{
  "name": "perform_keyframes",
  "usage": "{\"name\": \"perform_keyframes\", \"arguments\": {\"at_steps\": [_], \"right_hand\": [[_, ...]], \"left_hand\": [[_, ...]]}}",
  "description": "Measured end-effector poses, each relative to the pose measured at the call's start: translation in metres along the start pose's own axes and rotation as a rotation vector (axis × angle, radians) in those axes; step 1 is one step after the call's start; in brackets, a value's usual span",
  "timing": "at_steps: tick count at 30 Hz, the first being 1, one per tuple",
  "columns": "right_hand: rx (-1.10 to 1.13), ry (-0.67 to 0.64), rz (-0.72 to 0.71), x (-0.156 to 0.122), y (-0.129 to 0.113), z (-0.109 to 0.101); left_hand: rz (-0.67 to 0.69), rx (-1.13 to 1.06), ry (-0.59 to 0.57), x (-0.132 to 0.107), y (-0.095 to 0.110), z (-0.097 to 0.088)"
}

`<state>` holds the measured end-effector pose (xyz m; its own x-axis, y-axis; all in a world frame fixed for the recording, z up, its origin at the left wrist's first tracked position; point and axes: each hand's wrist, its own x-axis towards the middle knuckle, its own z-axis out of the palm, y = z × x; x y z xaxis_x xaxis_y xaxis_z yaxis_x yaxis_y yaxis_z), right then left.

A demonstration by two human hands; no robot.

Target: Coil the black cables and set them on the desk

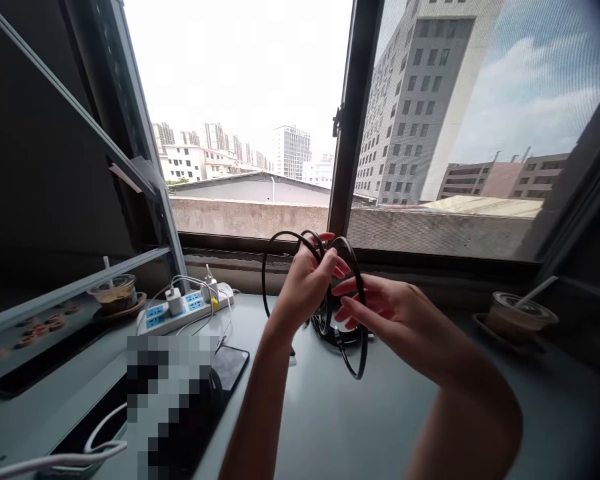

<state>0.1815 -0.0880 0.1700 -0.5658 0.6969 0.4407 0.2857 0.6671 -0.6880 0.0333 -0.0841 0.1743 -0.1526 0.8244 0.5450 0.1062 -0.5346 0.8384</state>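
Loops of a black cable [265, 267] hang in the air over the table, in front of the window. My left hand [307, 277] grips the coils, its thumb and fingers closed on them. Beside it on the right, my right hand [385, 310] has its thumb and forefinger apart, with one cable loop running past the fingers. That loop hangs down below the hand. Under both hands lies a coiled bundle of black cables [347, 338] on the table, partly hidden by the hands, with a connector showing.
A white power strip [187, 310] with plugged-in chargers stands to the left. Near it lie a phone [233, 367] and a white cord [80, 459]. Iced drinks stand at left [117, 293] and right [523, 317]. A metal rack [150, 180] rises at left.
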Motion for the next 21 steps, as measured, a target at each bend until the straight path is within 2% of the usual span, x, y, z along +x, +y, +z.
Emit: {"name": "perform_keyframes", "arguments": {"at_steps": [4, 8, 10, 14, 17, 21], "right_hand": [[0.197, 0.339, -0.047, -0.016, -0.01, -0.012], [0.352, 0.591, -0.124, -0.031, -0.02, -0.023], [0.367, 0.72, -0.126, -0.034, -0.019, -0.028], [0.279, 0.962, -0.038, -0.034, -0.008, -0.038], [0.287, 1.022, 0.04, -0.035, 0.0, -0.046], [0.308, 0.874, 0.12, -0.031, 0.006, -0.048]], "left_hand": [[-0.022, 0.094, 0.054, 0.0, 0.006, -0.022], [-0.066, 0.095, 0.144, -0.003, 0.011, -0.038], [-0.073, 0.104, 0.187, -0.002, 0.009, -0.043], [-0.06, 0.079, 0.294, 0.0, 0.003, -0.053], [-0.003, -0.009, 0.396, 0.001, 0.003, -0.053], [0.071, -0.115, 0.448, -0.003, 0.009, -0.041]]}}
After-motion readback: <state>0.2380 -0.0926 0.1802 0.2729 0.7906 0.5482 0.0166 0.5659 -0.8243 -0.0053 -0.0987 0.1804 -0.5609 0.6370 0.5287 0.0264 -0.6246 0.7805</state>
